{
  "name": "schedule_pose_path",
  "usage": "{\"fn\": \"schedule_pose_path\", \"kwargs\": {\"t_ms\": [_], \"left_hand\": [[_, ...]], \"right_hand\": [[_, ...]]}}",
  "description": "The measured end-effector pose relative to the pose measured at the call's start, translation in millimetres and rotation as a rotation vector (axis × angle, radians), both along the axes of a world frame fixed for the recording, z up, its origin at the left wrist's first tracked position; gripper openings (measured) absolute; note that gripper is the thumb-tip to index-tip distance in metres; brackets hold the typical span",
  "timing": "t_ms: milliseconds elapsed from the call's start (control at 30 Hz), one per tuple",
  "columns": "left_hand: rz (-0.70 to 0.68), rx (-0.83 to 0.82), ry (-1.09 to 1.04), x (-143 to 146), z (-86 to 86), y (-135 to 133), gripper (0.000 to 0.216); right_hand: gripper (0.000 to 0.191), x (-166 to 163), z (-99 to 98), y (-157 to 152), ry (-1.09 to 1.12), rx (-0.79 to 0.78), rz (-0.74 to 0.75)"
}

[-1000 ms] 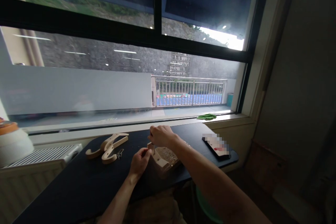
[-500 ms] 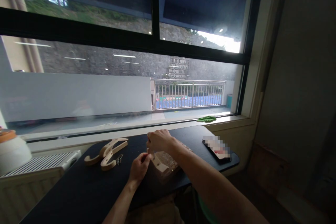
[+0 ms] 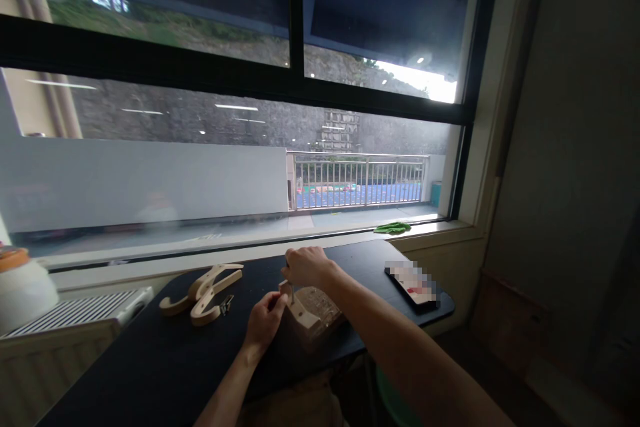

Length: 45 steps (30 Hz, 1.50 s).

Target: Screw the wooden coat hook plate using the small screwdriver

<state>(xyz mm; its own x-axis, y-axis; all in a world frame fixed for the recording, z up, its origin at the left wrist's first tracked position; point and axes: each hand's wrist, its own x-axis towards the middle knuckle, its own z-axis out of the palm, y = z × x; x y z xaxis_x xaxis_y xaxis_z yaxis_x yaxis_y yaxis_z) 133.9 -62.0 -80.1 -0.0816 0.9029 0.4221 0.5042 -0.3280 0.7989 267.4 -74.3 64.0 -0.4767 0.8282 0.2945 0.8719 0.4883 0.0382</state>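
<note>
A pale wooden piece (image 3: 304, 315) lies on a clear plastic bag (image 3: 320, 303) on the dark table (image 3: 150, 353). My left hand (image 3: 264, 321) is closed on the near end of that wooden piece. My right hand (image 3: 306, 265) hovers just above it with fingers pinched together on a small thin thing that I cannot make out. Two curved wooden hook-shaped pieces (image 3: 203, 290) lie on the table to the left, with a small metal clip (image 3: 227, 304) beside them.
A flat dark object (image 3: 413, 285) lies at the table's right end. A green rag (image 3: 393, 227) rests on the window sill. A white radiator (image 3: 70, 310) and a white container with an orange lid (image 3: 20, 283) stand at left. A large window fills the view ahead.
Both hands stay on the wooden piece and shift only slightly. The view has tilted down a little since a second ago.
</note>
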Motion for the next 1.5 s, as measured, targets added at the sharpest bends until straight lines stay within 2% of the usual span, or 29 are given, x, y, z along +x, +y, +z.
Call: {"fn": "schedule_pose_path", "kwargs": {"t_ms": [300,500,767,933,1200,1500], "left_hand": [[-0.007,-0.001,-0.017,1,-0.5,-1,0.03],[-0.002,-0.01,-0.018,1,1.5,-2,0.03],[-0.004,-0.015,-0.022,1,2.2,-2,0.029],[-0.005,-0.009,-0.024,2,2.4,-4,0.029],[0.0,-0.011,-0.028,2,4.2,-5,0.029],[-0.001,-0.009,-0.029,3,2.2,-4,0.03]], "right_hand": [[0.031,6,3.3,-3,-0.052,-0.022,0.102],[0.028,2,5.5,-9,-0.053,-0.053,0.07],[0.031,2,3.5,-3,-0.035,-0.034,0.034],[0.033,1,8.8,0,-0.052,-0.067,0.001],[0.03,9,9.6,-3,-0.04,-0.044,0.072],[0.033,4,5.0,0,-0.041,-0.008,0.062]]}}
